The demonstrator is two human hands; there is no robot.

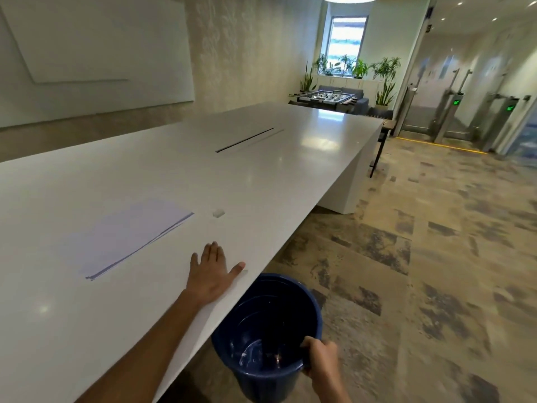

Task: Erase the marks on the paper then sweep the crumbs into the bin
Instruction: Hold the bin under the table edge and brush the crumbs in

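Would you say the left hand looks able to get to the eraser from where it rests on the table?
Probably yes. The left hand lies flat near the table edge, and the eraser sits just beyond its fingertips with only bare tabletop between them; the paper lies off to the side.

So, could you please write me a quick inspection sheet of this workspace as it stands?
Surface: long white table, glossy, with a dark slot along its middle.
Job's things: sheets of paper lying flat, no marks visible from here; white eraser just beyond them; blue bin held below the table edge. Crumbs too small to make out.
Clutter: nothing seen.
Grips: left hand flat on the table near the edge, fingers straight; right hand grips the bin's rim.
Cables: nothing seen.
Surroundings: whiteboard on the wall, foosball table, potted plants, turnstile gates, patterned carpet.
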